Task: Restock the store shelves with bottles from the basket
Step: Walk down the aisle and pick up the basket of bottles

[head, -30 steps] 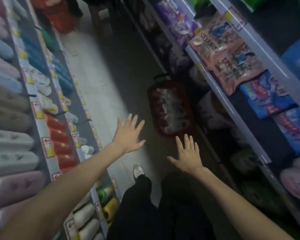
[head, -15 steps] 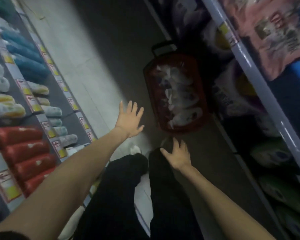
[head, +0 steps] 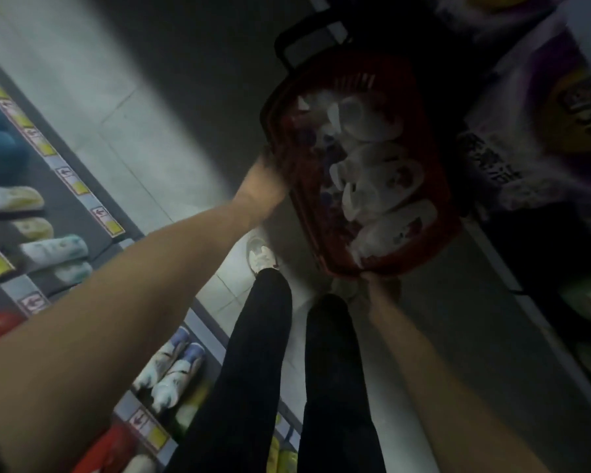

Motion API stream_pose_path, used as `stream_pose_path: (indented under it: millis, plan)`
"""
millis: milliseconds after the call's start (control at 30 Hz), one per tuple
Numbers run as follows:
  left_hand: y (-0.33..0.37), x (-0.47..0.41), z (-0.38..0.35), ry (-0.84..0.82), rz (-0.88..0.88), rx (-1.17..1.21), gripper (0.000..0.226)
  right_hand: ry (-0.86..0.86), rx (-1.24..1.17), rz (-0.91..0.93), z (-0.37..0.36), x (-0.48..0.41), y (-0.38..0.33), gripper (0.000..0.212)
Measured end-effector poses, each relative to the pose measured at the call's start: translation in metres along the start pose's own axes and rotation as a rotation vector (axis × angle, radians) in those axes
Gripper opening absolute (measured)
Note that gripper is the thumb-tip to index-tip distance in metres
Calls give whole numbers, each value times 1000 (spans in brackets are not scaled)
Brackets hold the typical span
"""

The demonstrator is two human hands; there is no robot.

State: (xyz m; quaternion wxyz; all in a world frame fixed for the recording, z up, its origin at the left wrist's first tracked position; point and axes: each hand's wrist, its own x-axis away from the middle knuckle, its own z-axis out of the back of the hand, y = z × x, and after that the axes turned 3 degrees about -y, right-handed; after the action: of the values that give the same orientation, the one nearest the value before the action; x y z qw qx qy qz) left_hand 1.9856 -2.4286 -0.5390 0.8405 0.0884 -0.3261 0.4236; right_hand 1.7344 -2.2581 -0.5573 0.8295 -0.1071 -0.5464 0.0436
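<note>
Red basket [head: 439,186] on the floor [head: 144,138], close to the right-hand shelving and heaped with white bottles [head: 382,186]. Its long axis runs near to far, with the black handle [head: 304,35] at the far end. Left hand [head: 263,186] is against the left long wall, right hand [head: 381,288] at the near short rim. Both touch the basket. Fingers are blurred, so I cannot tell whether either hand is grasping. Stocked shelf [head: 65,172] lies left.

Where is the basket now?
Head view, right of centre: basket in the aisle beside the right-hand packs; left hand at its left rim, right hand at its near end.
</note>
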Motion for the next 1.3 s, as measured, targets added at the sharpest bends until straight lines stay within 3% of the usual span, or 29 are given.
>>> stream_pose_path:
  millis: [100,300,433,567,667,733,800,867,900,967,1067,1167,1300]
  plan:
    - [-6,-30,-8,35,-59,27,44,65,-137,-42,-6,-22,1,40]
    - [5,-46,-6,351,-262,19,40,34,-322,-44,-13,-51,20,32]
    - [2,-39,14,510,-351,27,39,-50,-399,-107,-6,-63,24,44]
    - [17,-27,15,593,-357,97,41,-20,-451,-91,13,-72,26,50]
    - [40,-6,20,481,-249,73,51,-41,-406,-55,43,-78,19,44]
    - [58,7,15,407,-189,19,57,-79,-306,-44,62,-76,10,53]
    - [79,17,-4,268,-148,-38,63,-82,-231,17,78,-72,-1,70]
    - [100,28,-19,8,-142,-31,50,-49,-68,127,89,-68,-11,110]
    - [110,34,-25,-60,-126,-14,39,-67,38,167,95,-70,-15,112]
    - [126,44,-33,-155,-61,49,29,-85,149,141,102,-71,-27,76]
    - [148,57,-42,-243,9,110,24,-27,295,159,105,-81,-32,49]
    - [168,64,-52,-306,69,189,23,-26,369,233,102,-83,-43,47]
    - [187,78,-68,-328,141,303,19,-8,414,118,95,-88,-61,40]
